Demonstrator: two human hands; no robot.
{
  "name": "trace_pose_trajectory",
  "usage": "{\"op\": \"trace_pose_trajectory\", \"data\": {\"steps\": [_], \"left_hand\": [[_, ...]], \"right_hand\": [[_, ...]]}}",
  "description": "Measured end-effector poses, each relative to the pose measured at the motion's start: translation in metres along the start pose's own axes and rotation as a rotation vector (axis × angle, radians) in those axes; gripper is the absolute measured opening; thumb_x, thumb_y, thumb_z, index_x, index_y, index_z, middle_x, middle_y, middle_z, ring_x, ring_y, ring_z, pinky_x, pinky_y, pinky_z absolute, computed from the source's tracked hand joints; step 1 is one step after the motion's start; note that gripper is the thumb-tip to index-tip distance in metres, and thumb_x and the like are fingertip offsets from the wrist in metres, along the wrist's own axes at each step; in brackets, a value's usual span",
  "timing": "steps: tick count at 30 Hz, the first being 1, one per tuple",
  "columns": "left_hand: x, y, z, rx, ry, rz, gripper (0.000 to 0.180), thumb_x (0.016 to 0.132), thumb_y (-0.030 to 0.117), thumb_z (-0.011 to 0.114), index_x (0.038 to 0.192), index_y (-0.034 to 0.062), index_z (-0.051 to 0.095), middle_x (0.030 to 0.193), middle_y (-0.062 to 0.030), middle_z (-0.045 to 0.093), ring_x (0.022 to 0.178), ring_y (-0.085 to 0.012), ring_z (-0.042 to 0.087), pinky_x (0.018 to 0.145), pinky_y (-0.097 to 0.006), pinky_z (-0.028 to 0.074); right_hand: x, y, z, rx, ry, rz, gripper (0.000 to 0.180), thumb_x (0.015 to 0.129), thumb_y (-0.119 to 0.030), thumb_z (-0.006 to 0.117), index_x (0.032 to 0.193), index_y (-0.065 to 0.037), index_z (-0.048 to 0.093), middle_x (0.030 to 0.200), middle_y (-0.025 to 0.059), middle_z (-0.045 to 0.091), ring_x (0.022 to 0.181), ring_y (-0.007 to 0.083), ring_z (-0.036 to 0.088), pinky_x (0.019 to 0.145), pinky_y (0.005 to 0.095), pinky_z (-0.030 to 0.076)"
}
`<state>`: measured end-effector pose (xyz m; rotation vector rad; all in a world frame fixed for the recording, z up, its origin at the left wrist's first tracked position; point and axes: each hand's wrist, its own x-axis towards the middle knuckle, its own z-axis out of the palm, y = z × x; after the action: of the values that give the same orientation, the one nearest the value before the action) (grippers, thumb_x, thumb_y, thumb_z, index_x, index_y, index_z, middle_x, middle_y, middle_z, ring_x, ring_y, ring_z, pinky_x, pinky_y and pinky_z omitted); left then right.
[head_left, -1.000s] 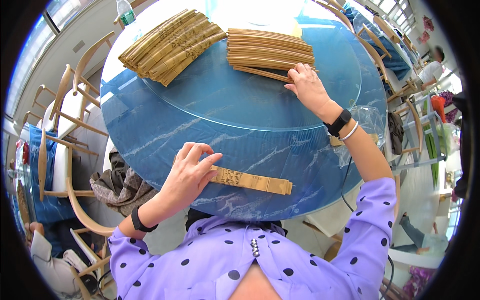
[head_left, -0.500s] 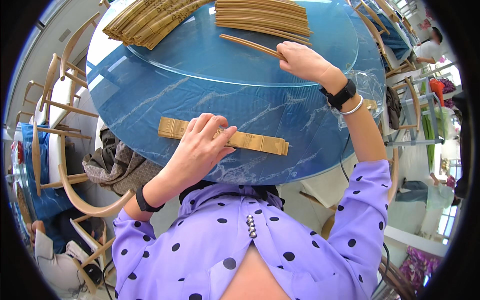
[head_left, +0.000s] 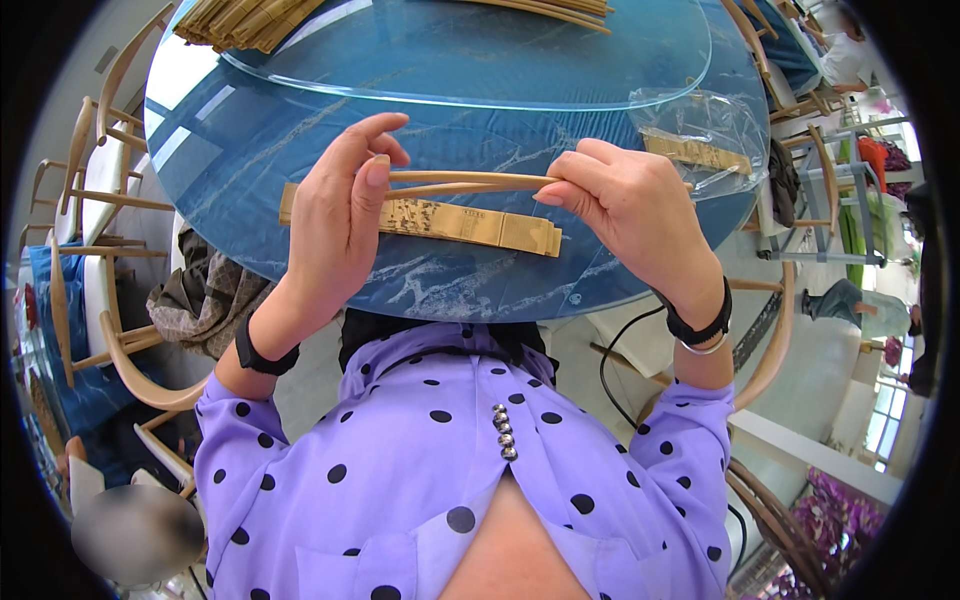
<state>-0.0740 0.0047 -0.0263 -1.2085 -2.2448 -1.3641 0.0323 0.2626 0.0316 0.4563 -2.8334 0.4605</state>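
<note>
A pair of wooden chopsticks [head_left: 470,182] lies level above the near part of the table, pinched at its right end by my right hand [head_left: 640,205]. My left hand [head_left: 340,205] is at the other end, thumb up and fingers apart; whether it touches the tips I cannot tell. Just below the chopsticks, a flat stack of gold-brown paper sleeves [head_left: 470,224] with dark print rests on the table, its left part behind my left hand.
On the round glass turntable [head_left: 480,75] lie sleeved chopsticks [head_left: 250,22] at far left and bare chopsticks [head_left: 560,10] farther right. A clear plastic bag [head_left: 735,115] with paper sleeves [head_left: 700,152] sits on the blue marbled table [head_left: 230,215] at right. Wooden chairs [head_left: 135,355] stand around.
My right hand has brought the chopsticks from the turntable toward me, over the paper sleeves. My left hand has lifted off the sleeves and turned thumb up. The view has shifted nearer.
</note>
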Motion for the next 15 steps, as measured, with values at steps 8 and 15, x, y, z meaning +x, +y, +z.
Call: {"op": "trace_pose_trajectory", "data": {"steps": [8, 15], "left_hand": [[-0.032, 0.039, 0.016, -0.278, -0.232, -0.204, 0.011, 0.106, 0.008, 0.053, 0.103, 0.0006, 0.061, 0.081, -0.0113, 0.059, 0.063, -0.0242, 0.054, 0.061, -0.034, 0.045], [-0.048, 0.045, 0.023, -0.455, -0.363, -0.326, 0.02, 0.104, 0.004, 0.054, 0.123, -0.0007, 0.055, 0.106, -0.0135, 0.058, 0.086, -0.018, 0.057, 0.077, -0.03, 0.05]], "right_hand": [[-0.036, -0.036, 0.035, 0.138, 0.027, 0.075, 0.03, 0.1, -0.031, 0.065, 0.083, -0.006, 0.057, 0.073, 0.0101, 0.056, 0.062, 0.031, 0.061, 0.054, 0.0407, 0.047], [-0.06, -0.044, 0.049, 0.232, 0.016, 0.103, 0.03, 0.098, -0.028, 0.067, 0.084, -0.004, 0.056, 0.077, 0.0126, 0.06, 0.068, 0.0333, 0.063, 0.058, 0.0419, 0.049]]}}
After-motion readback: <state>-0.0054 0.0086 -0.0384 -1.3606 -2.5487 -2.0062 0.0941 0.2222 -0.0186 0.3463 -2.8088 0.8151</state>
